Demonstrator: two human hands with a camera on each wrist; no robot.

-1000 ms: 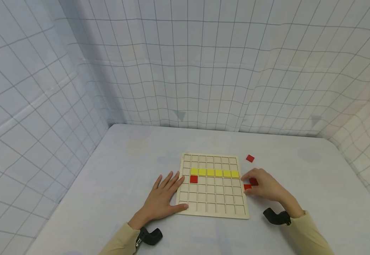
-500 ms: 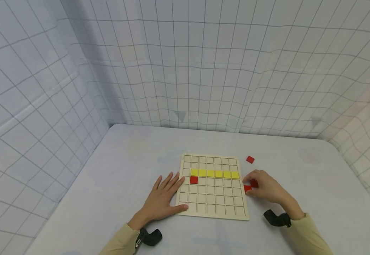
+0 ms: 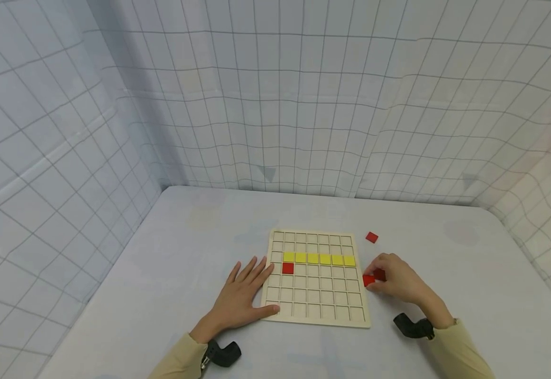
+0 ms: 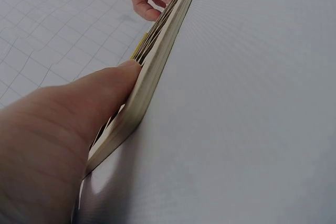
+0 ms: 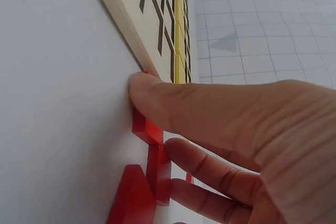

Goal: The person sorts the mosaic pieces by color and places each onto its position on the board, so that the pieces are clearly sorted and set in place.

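Note:
A pale wooden grid board (image 3: 318,321) lies on the table. My left hand (image 3: 242,295) rests with spread fingers over its left edge; in the left wrist view the thumb (image 4: 113,85) presses on the rim. Several yellow tiles (image 3: 325,259) form a row across the board, with one red tile (image 3: 288,268) just below the row's left end. Off the board's right edge, my right hand (image 3: 396,281) pinches a red square tile (image 3: 369,280) between thumb and index finger. Another red tile (image 3: 379,275) shows under that hand, partly hidden.
One loose red tile (image 3: 372,237) lies beyond the right hand, near the board's upper right corner. Close to my right fingers, the right wrist view shows more red tiles (image 5: 132,198). Gridded white cloth (image 3: 275,105) hangs behind the table.
My right index finger and thumb have drawn closer together around the red tile beside the board. The left hand stays in place on the board.

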